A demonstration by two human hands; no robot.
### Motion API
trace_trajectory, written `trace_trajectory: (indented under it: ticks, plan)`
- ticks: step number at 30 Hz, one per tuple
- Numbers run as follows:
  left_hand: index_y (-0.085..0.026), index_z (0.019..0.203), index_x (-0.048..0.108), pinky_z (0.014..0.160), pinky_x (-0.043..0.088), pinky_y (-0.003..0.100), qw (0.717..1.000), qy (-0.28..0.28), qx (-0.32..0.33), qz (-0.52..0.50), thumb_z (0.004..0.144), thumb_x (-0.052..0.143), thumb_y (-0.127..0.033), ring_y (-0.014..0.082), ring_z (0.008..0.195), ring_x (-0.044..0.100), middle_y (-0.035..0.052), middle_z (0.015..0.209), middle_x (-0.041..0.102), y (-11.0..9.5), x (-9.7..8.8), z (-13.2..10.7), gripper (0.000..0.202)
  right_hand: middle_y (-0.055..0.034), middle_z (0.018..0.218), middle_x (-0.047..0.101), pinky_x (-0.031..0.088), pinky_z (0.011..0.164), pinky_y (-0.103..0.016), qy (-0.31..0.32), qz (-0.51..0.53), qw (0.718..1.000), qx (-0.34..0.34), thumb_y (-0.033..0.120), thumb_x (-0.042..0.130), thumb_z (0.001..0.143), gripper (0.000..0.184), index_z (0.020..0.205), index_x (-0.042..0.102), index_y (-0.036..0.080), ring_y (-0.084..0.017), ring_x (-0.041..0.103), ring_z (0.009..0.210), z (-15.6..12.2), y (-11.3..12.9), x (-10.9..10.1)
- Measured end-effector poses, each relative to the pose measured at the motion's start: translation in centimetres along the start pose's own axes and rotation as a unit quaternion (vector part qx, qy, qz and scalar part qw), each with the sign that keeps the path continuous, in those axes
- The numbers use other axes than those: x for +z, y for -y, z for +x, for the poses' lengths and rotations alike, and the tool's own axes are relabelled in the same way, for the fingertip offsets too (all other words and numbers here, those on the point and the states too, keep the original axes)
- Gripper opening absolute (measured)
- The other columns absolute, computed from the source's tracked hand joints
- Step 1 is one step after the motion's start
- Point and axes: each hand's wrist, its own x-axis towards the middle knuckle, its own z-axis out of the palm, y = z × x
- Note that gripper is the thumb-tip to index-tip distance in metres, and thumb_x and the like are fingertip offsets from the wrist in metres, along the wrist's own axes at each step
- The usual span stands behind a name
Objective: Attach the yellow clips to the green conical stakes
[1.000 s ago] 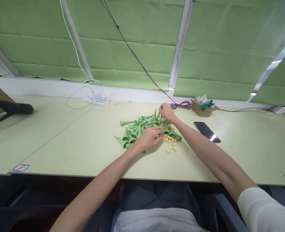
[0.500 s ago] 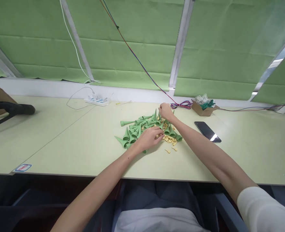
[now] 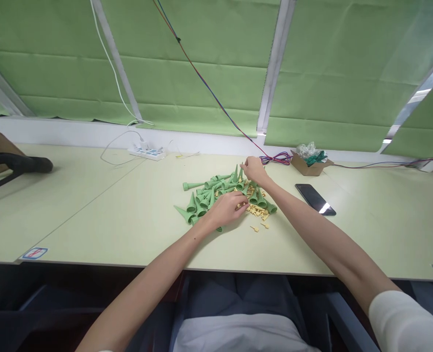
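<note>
A heap of green plastic cones [image 3: 201, 200] with hollow, flared ends lies on the table, some upright and others on their sides. Small yellow plastic pieces [image 3: 258, 211] are scattered among them and along the right front of the heap. My left hand [image 3: 228, 209] rests over the front of the heap, its fingers curled together beside the yellow pieces; whatever is between the fingertips is hidden. At the back of the heap, my right hand [image 3: 256, 171] pinches the tip of an upright green cone [image 3: 240, 175].
A black phone [image 3: 315, 199] lies right of my right forearm. Behind it stands a small cardboard box [image 3: 309, 168] holding clear plastic and something green. Coiled wires [image 3: 277, 158] sit by the wall. A white power strip [image 3: 146, 153] is at the back left, a black-handled object [image 3: 21, 164] farther left.
My right hand has shifted slightly right, and its fingers show a little more at the cone's tip. My left hand stays almost still over the heap.
</note>
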Motion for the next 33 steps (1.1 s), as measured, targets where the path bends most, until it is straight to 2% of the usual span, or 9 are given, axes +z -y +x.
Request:
trace_trajectory:
  ticks: [4, 8, 11, 18, 27, 33]
  plan:
    - [-0.016, 0.086, 0.070, 0.066, 0.044, 0.028, 1.000, -0.004, -0.003, 0.004, 0.096, 0.051, -0.027, 0.0153, 0.072, 0.059, 0.0045, 0.084, 0.066, 0.0, 0.0, 0.0, 0.024, -0.0146, 0.089, 0.070, 0.045, 0.080, -0.033, 0.011, -0.014, 1.000, -0.022, 0.027, 0.054, 0.090, 0.018, 0.084, 0.067, 0.016, -0.025, 0.064, 0.089, -1.6, -0.2, -0.3]
    - [-0.017, 0.087, 0.070, 0.066, 0.042, 0.028, 1.000, -0.010, -0.012, 0.011, 0.095, 0.051, -0.026, 0.0168, 0.075, 0.061, 0.0039, 0.081, 0.068, 0.1, 0.1, 0.0, 0.022, -0.0101, 0.081, 0.070, 0.044, 0.073, -0.029, 0.085, -0.027, 0.995, -0.040, 0.032, 0.062, 0.084, 0.017, 0.079, 0.067, 0.017, -0.022, 0.064, 0.082, -3.4, -0.3, -0.3]
    - [-0.017, 0.088, 0.070, 0.066, 0.042, 0.029, 1.000, -0.012, -0.020, 0.013, 0.095, 0.051, -0.026, 0.0168, 0.073, 0.060, 0.0036, 0.079, 0.068, 0.3, 0.1, 0.0, 0.022, -0.0099, 0.082, 0.070, 0.043, 0.069, -0.028, 0.113, -0.040, 0.992, -0.041, 0.032, 0.064, 0.081, 0.014, 0.080, 0.066, 0.018, -0.023, 0.064, 0.084, -4.3, -0.2, 0.0]
    - [-0.017, 0.086, 0.070, 0.066, 0.042, 0.029, 0.999, -0.003, -0.036, 0.023, 0.094, 0.051, -0.026, 0.0169, 0.071, 0.060, 0.0041, 0.078, 0.068, 0.3, 0.1, 0.0, 0.022, -0.0129, 0.103, 0.070, 0.044, 0.069, -0.029, 0.098, -0.057, 0.993, -0.012, 0.025, 0.060, 0.079, 0.018, 0.096, 0.063, 0.018, -0.026, 0.064, 0.097, -4.8, 0.0, 0.6]
    - [-0.017, 0.083, 0.070, 0.065, 0.041, 0.028, 0.999, 0.001, -0.041, 0.022, 0.094, 0.050, -0.026, 0.0164, 0.068, 0.059, 0.0034, 0.074, 0.067, 0.3, 0.1, 0.0, 0.024, -0.0114, 0.098, 0.069, 0.044, 0.069, -0.028, 0.111, -0.057, 0.992, -0.004, 0.022, 0.059, 0.080, 0.010, 0.088, 0.063, 0.018, -0.024, 0.064, 0.093, -4.4, -0.1, 1.1]
    - [-0.017, 0.082, 0.069, 0.064, 0.040, 0.029, 0.999, 0.000, -0.043, 0.020, 0.094, 0.050, -0.025, 0.0163, 0.067, 0.058, 0.0033, 0.073, 0.067, 0.1, 0.0, 0.1, 0.024, -0.0107, 0.093, 0.069, 0.040, 0.063, -0.028, 0.089, -0.050, 0.995, -0.015, 0.021, 0.056, 0.079, 0.011, 0.087, 0.063, 0.019, -0.024, 0.063, 0.086, -4.6, -0.1, 1.1]
